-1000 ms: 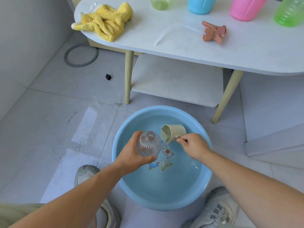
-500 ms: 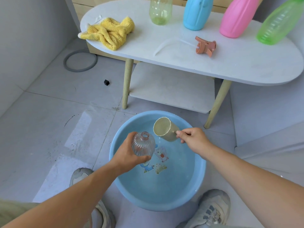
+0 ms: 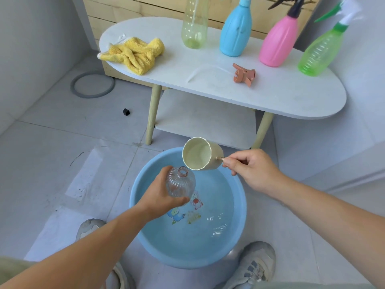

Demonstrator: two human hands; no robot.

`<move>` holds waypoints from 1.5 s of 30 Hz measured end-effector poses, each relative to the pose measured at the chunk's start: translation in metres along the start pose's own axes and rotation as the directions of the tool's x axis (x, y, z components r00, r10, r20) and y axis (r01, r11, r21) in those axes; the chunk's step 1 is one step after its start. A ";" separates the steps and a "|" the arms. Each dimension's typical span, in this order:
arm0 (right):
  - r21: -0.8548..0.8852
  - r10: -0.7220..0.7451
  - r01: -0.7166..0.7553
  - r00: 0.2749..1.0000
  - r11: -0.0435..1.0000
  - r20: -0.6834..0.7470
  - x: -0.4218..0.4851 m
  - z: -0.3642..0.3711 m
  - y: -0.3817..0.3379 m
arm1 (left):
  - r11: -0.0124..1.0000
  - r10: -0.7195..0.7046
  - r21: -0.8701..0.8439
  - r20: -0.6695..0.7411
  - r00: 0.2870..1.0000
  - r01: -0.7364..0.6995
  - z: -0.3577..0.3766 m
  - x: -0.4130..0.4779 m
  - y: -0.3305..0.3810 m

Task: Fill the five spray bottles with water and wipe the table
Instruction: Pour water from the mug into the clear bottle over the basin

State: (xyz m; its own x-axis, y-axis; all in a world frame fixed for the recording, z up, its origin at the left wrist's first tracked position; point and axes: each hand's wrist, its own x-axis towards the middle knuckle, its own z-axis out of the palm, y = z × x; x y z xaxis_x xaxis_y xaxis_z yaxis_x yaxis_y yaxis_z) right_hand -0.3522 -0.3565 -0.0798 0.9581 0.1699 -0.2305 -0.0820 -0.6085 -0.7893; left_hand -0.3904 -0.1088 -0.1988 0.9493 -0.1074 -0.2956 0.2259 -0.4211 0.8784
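My left hand (image 3: 159,197) grips a clear ribbed bottle (image 3: 180,183) with an open neck, held over a blue basin (image 3: 239,207) of water on the floor. My right hand (image 3: 250,170) pinches the handle of a cream cup (image 3: 201,153), tilted with its rim just above the bottle's neck. On the white table (image 3: 281,94) stand a yellow-green bottle (image 3: 194,24), a blue bottle (image 3: 235,32), a pink bottle (image 3: 279,42) and a green bottle (image 3: 319,51). A pink-orange spray head (image 3: 243,75) with its clear tube lies on the table. A yellow cloth (image 3: 135,54) lies at the table's left end.
The table has pale wooden legs (image 3: 153,113) and a lower shelf (image 3: 204,117). A grey ring (image 3: 92,84) and a small black block (image 3: 126,112) lie on the tiled floor. My shoes (image 3: 254,265) stand either side of the basin. A wooden panel (image 3: 145,9) backs the table.
The cup has risen out of the basin and now tilts over the bottle's neck. The view has tipped up, showing the whole table and the bottles' tops.
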 end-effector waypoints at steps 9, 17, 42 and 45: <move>-0.035 -0.103 0.102 0.994 0.994 -0.029 -0.011 0.002 -0.014 | 1.000 0.017 0.024 -0.011 1.000 -0.017 0.001 0.001 0.000; -0.038 -0.135 0.133 0.989 0.990 -0.054 -0.006 0.007 -0.007 | 1.000 0.017 0.023 -0.015 1.000 -0.017 0.001 0.002 0.001; -0.187 -0.279 0.261 0.957 0.947 -0.079 -0.002 0.003 -0.004 | 1.000 -0.001 0.013 -0.032 0.999 0.001 0.002 0.006 -0.004; -0.214 -0.296 0.273 0.952 0.938 -0.083 -0.002 0.003 -0.005 | 1.000 -0.001 0.010 -0.035 0.999 0.002 0.002 0.006 -0.003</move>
State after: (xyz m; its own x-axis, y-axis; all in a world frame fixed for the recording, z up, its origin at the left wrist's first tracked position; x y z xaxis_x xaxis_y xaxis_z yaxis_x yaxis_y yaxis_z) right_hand -0.3544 -0.3518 -0.0772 0.9588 0.2775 0.0609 0.2430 -0.6902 -0.6816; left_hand -0.3857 -0.1095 -0.2041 0.9560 -0.0751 -0.2835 0.2254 -0.4304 0.8741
